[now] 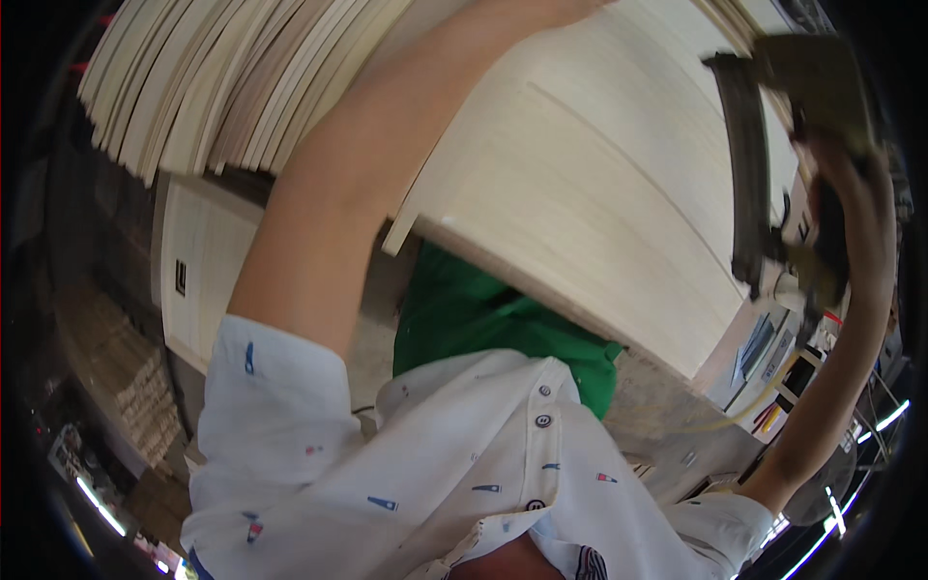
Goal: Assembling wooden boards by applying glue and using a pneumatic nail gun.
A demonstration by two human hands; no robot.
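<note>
At the right, my right hand is closed around the handle of a nail gun, a dark tool with a long straight magazine. The gun is raised over the right edge of a broad pale wooden panel. My left arm stretches forward across the panel's left side. My left hand shows only in part at the top edge, near the panel's far end, with its fingers cut off from view. A narrow wooden strip sticks out at the panel's near left corner.
A row of stacked pale boards stands at the far left. Below it is another light panel with a dark slot. Tools and papers lie in a white tray at the right, beside a yellow hose. Wood stacks lie lower left.
</note>
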